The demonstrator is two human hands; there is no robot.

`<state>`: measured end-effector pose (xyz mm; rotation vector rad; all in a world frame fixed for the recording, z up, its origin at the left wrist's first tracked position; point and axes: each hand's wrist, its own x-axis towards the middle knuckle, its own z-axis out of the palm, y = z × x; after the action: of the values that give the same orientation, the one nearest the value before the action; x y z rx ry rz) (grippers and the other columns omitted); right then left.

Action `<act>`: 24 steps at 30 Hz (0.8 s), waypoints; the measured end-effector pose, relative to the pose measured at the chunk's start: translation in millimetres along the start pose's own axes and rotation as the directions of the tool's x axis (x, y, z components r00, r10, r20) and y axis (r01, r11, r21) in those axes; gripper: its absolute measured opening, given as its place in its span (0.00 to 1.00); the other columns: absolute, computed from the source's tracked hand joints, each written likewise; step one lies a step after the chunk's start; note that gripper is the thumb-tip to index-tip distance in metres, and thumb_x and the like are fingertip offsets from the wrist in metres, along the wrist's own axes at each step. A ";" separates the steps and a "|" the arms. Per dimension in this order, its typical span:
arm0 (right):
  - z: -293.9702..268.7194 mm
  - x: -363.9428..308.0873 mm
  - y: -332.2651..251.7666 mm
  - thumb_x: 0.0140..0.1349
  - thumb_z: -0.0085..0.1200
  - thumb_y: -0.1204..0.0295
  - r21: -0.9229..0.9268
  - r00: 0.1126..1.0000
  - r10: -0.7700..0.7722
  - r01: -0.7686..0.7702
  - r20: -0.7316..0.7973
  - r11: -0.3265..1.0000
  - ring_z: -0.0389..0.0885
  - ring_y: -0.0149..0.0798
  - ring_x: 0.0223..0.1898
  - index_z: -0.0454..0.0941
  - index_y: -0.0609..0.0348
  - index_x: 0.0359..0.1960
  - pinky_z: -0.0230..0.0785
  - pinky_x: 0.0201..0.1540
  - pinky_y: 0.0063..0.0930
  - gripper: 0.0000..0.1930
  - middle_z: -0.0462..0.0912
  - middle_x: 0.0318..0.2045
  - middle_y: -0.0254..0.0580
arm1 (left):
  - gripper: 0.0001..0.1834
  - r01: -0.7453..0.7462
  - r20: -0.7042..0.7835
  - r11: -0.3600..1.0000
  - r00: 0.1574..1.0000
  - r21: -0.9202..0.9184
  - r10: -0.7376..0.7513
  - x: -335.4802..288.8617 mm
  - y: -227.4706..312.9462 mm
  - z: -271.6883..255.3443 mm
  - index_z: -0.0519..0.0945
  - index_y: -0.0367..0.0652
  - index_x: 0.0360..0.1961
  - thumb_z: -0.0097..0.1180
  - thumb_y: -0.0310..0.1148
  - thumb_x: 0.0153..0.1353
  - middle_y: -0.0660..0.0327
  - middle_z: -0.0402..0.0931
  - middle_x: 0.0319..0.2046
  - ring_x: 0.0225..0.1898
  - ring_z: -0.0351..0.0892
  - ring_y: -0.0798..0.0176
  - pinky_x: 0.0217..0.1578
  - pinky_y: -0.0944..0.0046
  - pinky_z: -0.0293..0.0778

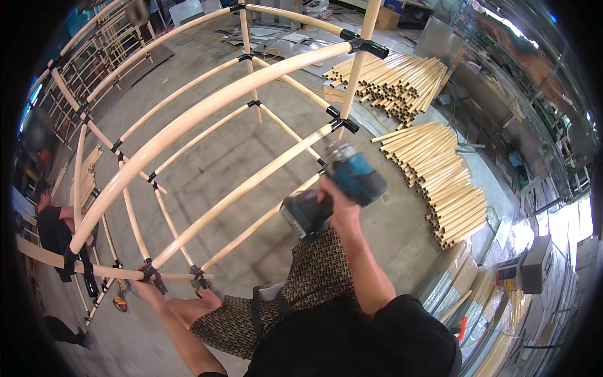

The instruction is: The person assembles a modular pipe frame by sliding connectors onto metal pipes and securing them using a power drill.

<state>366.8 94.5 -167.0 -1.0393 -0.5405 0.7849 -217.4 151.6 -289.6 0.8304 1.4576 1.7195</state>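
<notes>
Right hand (pixel 339 204) is wrapped tight around the grip of a teal cordless drill (pixel 342 185), held up just off the near corner of the cream pipe frame (pixel 207 113) — nose pointing at one of the frame's black joints (pixel 344 124). Left hand (pixel 149 286) is down at the frame's lower rail, fingers curled closed on the pipe beside a black clamp (pixel 151 273). Beyond the frame, to its right, two stacks of cut cream pipes (pixel 440 176) lie on the concrete floor (pixel 239 151). Left of the frame, another person (pixel 53 226) in black crouches.
</notes>
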 end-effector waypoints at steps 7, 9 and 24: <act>-48.9 85.0 -17.6 0.61 0.57 0.72 0.449 0.962 0.269 -0.222 -0.043 0.866 0.70 0.31 0.22 0.73 0.62 0.39 0.65 0.27 0.25 0.09 0.73 0.24 0.37 | 0.18 -0.003 -0.261 0.927 0.959 0.376 0.109 -11.4 -1.7 -18.2 0.72 0.33 0.57 0.46 0.34 0.71 0.56 0.78 0.45 0.46 0.77 0.65 0.45 0.68 0.73; -78.0 103.5 5.6 0.62 0.55 0.70 0.516 0.935 0.354 -0.319 0.034 0.795 0.69 0.31 0.23 0.72 0.62 0.39 0.64 0.27 0.25 0.09 0.72 0.25 0.37 | 0.18 -0.053 0.092 0.810 0.996 0.584 -0.001 -32.7 33.4 15.0 0.73 0.32 0.56 0.50 0.33 0.70 0.58 0.79 0.46 0.47 0.77 0.67 0.47 0.67 0.71; -139.5 128.1 70.7 0.62 0.56 0.71 0.551 0.849 0.528 -0.452 0.024 0.701 0.70 0.31 0.22 0.75 0.62 0.38 0.65 0.25 0.26 0.08 0.74 0.23 0.36 | 0.15 -0.888 0.730 0.287 0.458 0.358 0.507 -141.7 327.9 405.6 0.81 0.35 0.46 0.53 0.35 0.68 0.58 0.82 0.43 0.45 0.79 0.64 0.49 0.65 0.70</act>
<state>524.5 138.7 -285.3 -0.6912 0.1124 1.2470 159.6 211.1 93.1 2.5628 1.4263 1.1940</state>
